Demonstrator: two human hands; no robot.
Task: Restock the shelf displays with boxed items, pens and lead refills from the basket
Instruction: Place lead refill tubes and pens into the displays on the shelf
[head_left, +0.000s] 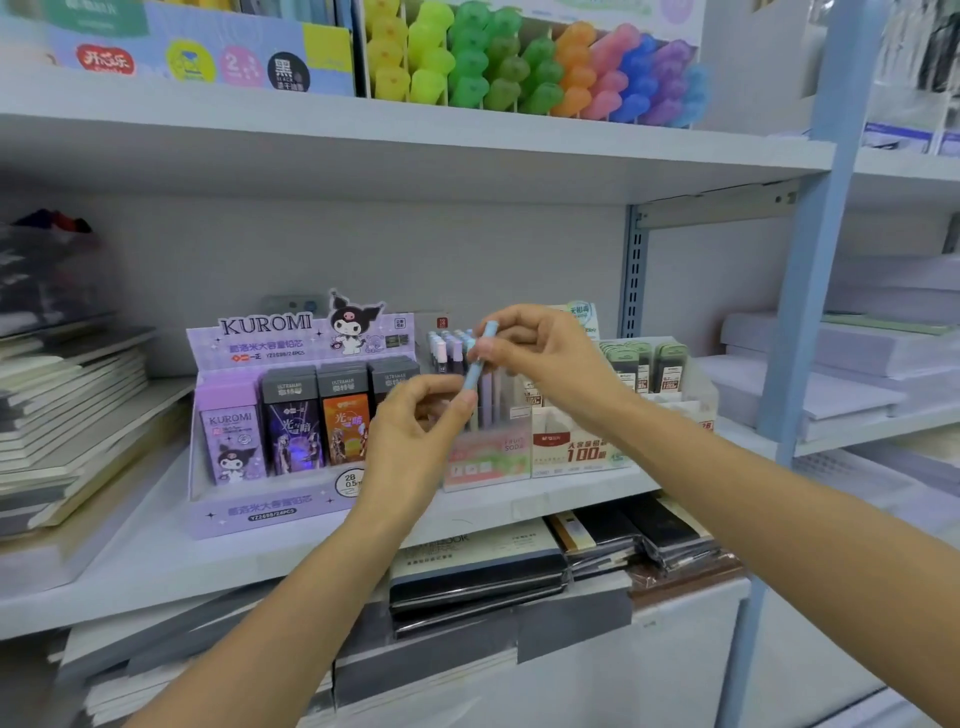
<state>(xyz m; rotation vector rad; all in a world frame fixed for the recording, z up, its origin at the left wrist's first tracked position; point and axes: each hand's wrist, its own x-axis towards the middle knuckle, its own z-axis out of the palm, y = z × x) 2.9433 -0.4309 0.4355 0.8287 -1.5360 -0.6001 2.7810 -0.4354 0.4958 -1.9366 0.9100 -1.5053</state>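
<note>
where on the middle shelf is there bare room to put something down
Bare middle shelf lies left of the Kuromi display, up to the notebook stack, and in a narrow strip along the front edge. Crowded: Kuromi display, pen display and lead refill box stand side by side.

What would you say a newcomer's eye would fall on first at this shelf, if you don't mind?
Most likely the pale blue pen, pinched between the left hand and right hand, dead centre in front of the middle shelf. Next come the purple Kuromi display standing on that shelf to the left, and the rainbow row of caps on the top shelf.
</note>
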